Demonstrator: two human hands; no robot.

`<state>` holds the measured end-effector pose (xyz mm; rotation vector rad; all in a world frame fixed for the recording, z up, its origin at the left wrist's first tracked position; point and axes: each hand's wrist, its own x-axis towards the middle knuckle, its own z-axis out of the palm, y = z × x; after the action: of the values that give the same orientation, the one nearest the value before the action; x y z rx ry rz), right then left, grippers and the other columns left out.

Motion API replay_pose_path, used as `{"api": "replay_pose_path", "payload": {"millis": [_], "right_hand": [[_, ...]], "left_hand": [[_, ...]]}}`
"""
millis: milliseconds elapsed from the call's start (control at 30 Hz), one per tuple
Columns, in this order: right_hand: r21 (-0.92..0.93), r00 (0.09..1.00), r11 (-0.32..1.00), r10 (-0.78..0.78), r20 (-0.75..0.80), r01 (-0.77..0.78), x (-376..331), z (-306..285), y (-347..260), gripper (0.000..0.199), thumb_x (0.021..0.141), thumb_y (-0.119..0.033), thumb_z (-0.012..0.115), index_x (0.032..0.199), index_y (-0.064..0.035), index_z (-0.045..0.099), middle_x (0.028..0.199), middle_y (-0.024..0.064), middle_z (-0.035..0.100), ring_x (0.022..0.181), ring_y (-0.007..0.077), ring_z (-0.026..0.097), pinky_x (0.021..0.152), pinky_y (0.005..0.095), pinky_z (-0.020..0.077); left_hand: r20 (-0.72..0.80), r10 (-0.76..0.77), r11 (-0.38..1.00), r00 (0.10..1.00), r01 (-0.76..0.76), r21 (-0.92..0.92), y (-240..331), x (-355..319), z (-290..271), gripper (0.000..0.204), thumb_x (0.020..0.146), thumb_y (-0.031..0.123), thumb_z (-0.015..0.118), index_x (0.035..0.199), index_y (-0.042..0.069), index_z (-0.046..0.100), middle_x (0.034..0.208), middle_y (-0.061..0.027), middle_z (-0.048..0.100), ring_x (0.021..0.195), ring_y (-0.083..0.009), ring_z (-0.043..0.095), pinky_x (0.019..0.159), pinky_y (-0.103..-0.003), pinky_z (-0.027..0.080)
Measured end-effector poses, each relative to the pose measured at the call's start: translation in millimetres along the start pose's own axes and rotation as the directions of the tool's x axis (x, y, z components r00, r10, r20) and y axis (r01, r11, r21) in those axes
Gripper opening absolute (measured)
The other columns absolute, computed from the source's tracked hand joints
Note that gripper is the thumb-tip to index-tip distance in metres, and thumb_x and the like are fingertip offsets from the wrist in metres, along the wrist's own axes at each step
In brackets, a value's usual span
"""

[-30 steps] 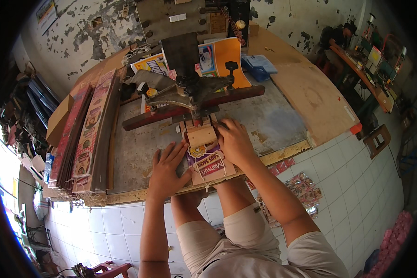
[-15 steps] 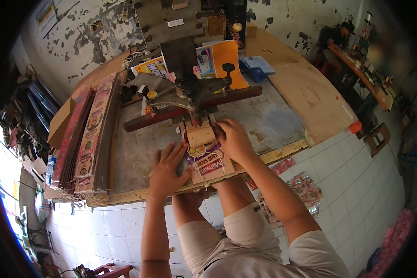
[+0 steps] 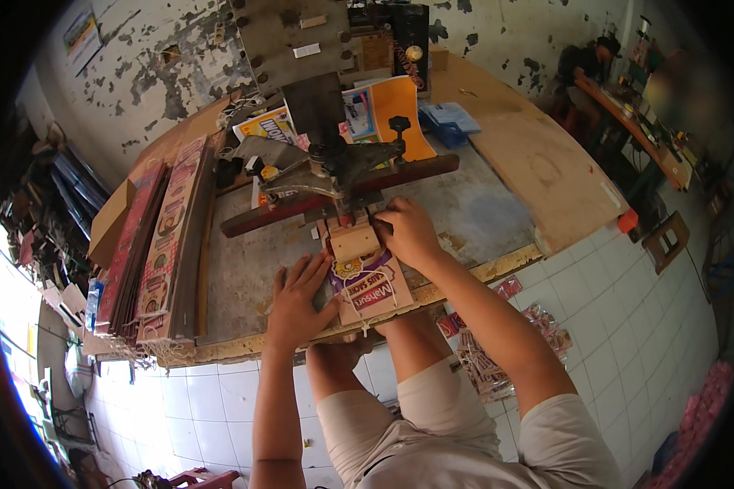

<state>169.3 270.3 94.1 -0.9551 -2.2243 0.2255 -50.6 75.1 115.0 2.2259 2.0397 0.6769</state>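
A printed hanging card [image 3: 373,300] with a white string loop lies at the table's near edge, its far part under a small wooden block [image 3: 355,243]. My left hand [image 3: 302,297] rests flat, fingers spread, fingertips touching the card's left side beside the block. Curled at the block's right side is my right hand [image 3: 409,234]; its fingertips are partly hidden, so what they grip does not show. Just beyond the block stands a metal press [image 3: 330,175] with a long dark red crossbar [image 3: 416,170].
Stacks of long printed strips [image 3: 167,236] lie along the table's left side. Printed sheets [image 3: 395,114] and a blue packet [image 3: 448,122] sit behind the press. Plastic-wrapped cards [image 3: 485,371] lie on the tiled floor. Another person [image 3: 583,73] works at a far-right bench.
My right hand has shifted slightly toward the press, its fingers more curled beside the block. My left hand stays by the card. The whole view has tilted a little.
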Motion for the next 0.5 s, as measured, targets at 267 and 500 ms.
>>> {"api": "replay_pose_path", "payload": {"millis": [267, 500], "right_hand": [[-0.015, 0.996, 0.999, -0.040, -0.074, 0.039, -5.4, 7.7, -0.8, 0.020, 0.091, -0.008, 0.074, 0.109, -0.0028, 0.082, 0.110, 0.0140, 0.066, 0.110, 0.0351, 0.064, 0.093, 0.0461, 0.0572], [0.219, 0.999, 0.975, 0.030, -0.018, -0.026, -26.0, -21.8, -23.4, 0.028, 0.100, -0.007, 0.067, 0.127, -0.0007, 0.071, 0.129, 0.0208, 0.067, 0.119, 0.0436, 0.064, 0.099, 0.0504, 0.0542]], "left_hand": [[-0.018, 0.018, 1.000, 1.000, -0.018, -0.011, -1.8, -0.7, 0.9, 0.074, 0.093, 0.041, 0.071, 0.161, 0.013, 0.055, 0.168, -0.0017, 0.051, 0.157, -0.0323, 0.043, 0.129, -0.064, 0.025], [-0.054, 0.020, 0.999, 0.998, -0.021, -0.024, -3.1, -4.4, 0.4, 0.073, 0.092, 0.040, 0.073, 0.158, 0.013, 0.057, 0.167, -0.0025, 0.053, 0.155, -0.0314, 0.044, 0.129, -0.064, 0.027]]}}
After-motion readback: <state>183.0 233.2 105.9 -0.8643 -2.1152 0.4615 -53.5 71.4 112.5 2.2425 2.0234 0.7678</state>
